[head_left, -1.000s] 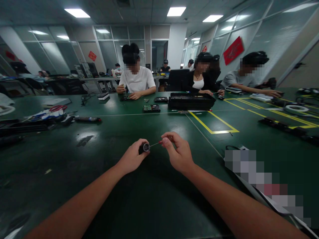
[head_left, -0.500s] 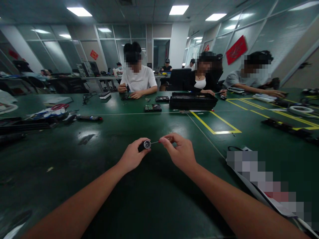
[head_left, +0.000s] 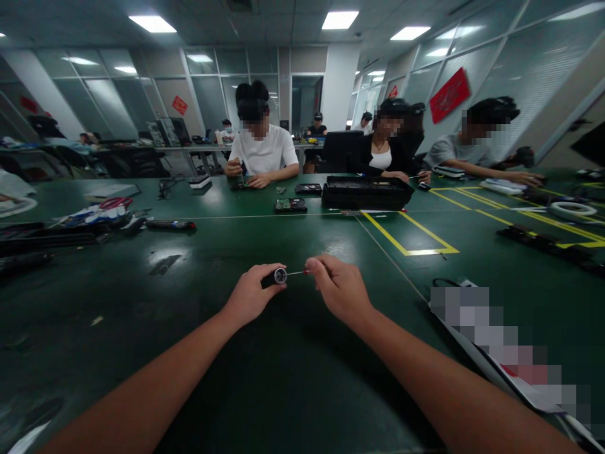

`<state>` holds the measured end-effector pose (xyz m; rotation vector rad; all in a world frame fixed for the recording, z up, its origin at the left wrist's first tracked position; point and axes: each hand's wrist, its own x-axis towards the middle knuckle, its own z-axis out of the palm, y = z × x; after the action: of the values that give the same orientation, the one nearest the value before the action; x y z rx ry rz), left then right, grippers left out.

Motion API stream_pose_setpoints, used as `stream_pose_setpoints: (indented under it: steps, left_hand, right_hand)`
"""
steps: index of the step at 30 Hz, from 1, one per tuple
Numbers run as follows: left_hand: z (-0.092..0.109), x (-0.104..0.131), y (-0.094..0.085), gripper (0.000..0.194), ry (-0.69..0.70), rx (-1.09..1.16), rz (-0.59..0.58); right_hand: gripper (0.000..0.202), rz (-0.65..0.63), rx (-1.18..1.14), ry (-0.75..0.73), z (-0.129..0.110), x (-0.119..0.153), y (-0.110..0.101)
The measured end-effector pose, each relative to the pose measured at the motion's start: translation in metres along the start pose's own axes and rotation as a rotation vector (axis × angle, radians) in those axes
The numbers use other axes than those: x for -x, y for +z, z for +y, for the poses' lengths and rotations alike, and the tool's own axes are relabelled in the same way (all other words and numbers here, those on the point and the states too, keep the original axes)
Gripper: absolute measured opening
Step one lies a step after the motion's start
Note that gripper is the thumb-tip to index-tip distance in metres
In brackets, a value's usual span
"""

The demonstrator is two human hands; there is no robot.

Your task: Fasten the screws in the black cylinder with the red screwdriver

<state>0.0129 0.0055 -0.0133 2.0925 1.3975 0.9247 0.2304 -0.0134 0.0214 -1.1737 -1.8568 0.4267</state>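
My left hand (head_left: 249,292) is closed around a short black cylinder (head_left: 269,279), whose round, silver-rimmed end faces me and slightly right. In my right hand (head_left: 341,285) is a thin screwdriver (head_left: 297,272), pinched between thumb and fingers. A bit of red shows where its metal shaft meets my fingertips; the rest of the handle is mostly hidden. The shaft's tip reaches the cylinder's open end. Both hands are over the green table (head_left: 265,391).
Across the table stand a black open box (head_left: 366,194) and a circuit-board device (head_left: 290,205). Tools and cables (head_left: 101,214) lie left, beside a black cylindrical tool (head_left: 170,225). A pixelated bag (head_left: 491,347) lies right. Several people sit opposite.
My right hand has shifted very slightly to the right with the screwdriver, and its fingers have turned a little. My left hand still grips the cylinder in nearly the same place.
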Motion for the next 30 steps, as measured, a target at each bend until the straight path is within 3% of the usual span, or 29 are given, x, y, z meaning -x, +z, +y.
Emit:
stream_pose_setpoints:
  steps: [9, 15, 21, 30]
  left_hand:
    - [-0.0009, -0.0004, -0.0004, 0.038, 0.050, -0.074, -0.023]
    - [0.0002, -0.0009, -0.0002, 0.035, 0.085, -0.093, -0.016]
    - [-0.0046, -0.0007, 0.0002, 0.035, 0.061, -0.068, -0.001]
    - [-0.0009, 0.0000, -0.0001, 0.035, 0.070, -0.088, -0.006]
  right_hand:
    - [0.027, -0.018, -0.005, -0.048, 0.0017, -0.0007, -0.0011]
    - [0.028, -0.053, 0.010, 0.057, 0.0024, -0.0030, -0.0005]
    - [0.030, -0.097, -0.027, -0.078, 0.0010, 0.0000, -0.0002]
    - [0.027, -0.069, -0.007, -0.009, 0.0029, -0.0017, -0.0022]
